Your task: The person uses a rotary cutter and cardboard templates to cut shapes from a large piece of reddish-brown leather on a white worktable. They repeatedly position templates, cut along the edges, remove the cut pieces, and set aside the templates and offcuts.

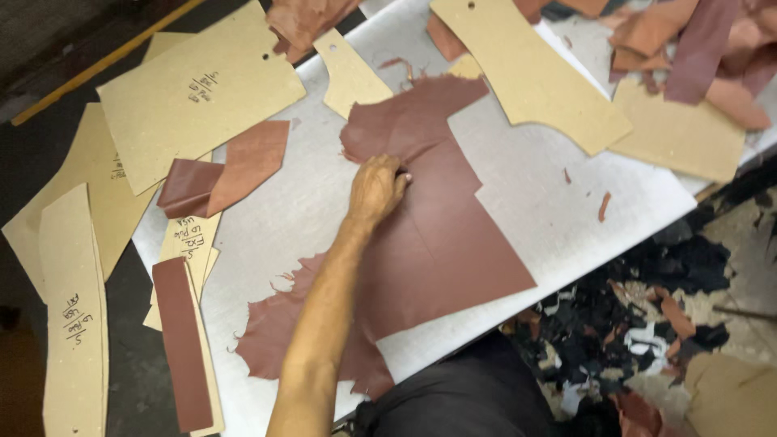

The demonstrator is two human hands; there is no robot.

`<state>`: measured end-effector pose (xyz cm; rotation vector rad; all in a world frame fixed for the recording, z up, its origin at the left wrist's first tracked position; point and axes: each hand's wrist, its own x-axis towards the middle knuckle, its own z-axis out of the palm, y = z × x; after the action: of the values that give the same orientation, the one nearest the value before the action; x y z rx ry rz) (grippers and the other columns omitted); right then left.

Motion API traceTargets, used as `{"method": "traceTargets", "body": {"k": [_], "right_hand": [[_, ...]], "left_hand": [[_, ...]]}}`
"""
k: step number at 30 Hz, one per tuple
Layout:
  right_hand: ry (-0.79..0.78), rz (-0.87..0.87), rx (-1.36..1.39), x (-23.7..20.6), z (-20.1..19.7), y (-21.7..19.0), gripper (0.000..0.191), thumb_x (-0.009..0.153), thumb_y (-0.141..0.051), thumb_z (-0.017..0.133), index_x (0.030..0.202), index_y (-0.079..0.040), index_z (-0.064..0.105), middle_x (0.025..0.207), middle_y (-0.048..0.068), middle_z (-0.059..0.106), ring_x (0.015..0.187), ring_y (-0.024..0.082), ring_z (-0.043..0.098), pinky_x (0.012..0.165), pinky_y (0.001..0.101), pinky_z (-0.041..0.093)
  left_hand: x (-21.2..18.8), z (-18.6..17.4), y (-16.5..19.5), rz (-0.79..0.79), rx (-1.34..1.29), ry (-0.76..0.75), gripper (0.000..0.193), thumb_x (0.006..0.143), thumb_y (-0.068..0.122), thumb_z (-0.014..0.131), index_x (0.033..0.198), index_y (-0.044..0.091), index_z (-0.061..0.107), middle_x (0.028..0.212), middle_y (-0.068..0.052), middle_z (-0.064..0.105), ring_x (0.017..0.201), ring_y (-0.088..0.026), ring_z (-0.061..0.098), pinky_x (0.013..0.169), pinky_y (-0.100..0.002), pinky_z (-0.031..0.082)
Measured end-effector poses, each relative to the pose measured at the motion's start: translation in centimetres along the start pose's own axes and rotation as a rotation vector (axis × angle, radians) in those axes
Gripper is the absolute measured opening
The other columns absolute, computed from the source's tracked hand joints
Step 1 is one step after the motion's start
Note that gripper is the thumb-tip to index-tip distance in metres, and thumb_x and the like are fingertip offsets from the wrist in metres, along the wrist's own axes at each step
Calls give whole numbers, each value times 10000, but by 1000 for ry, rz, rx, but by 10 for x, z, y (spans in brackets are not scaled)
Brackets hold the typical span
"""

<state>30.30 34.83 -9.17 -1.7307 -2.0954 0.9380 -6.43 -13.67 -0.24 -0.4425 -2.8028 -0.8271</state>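
1 hand (376,188), seemingly the left, pressed curled fingers onto the maroon hide (441,235) spread flat on the metal table (558,190), pinning it; cardboard patterns (198,93) lay around.

Matt maroon leather (437,235), brushed-metal table (534,194)

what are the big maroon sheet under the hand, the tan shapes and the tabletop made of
The maroon sheet looks like thin leather: matte, with ragged natural edges at its near end and clean-cut edges elsewhere. The tan templates seem to be stiff cardboard or fibreboard, flat, dull, with punched holes. The tabletop appears to be metal, grey with a soft sheen. One hand, apparently the left, presses the sheet.
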Motion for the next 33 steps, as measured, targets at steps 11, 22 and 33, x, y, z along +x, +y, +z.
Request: {"method": "traceTargets", "body": {"k": [11,22,33], "right_hand": [[-977,-1085,-797,-90,127,-261,268,883,-384,680,948,-128,725,772,142,737,785,353,733,773,472,569],[-356,-1780,-3,-6,321,-542,327,847,-15,628,1150,-102,720,1230,101,721,1095,316,677,878,431,570],[-712,-1937,49,-96,407,-588,207,845,-53,723,1043,-101,760,990,113,717,981,333,670,886,459,553]], "left_hand": [[24,54,32,-445,-67,-64,458,768,212,850,1114,17,622,994,-200,681,976,-413,655,838,-517,520],[32,44,46,-523,-6,53,399,717,234,835,990,10,649,913,-214,679,883,-408,651,782,-515,515],[26,-12,79,-890,-692,21,214,1038,219,577,1118,21,568,872,-149,709,822,-220,697,779,-367,554]]}}
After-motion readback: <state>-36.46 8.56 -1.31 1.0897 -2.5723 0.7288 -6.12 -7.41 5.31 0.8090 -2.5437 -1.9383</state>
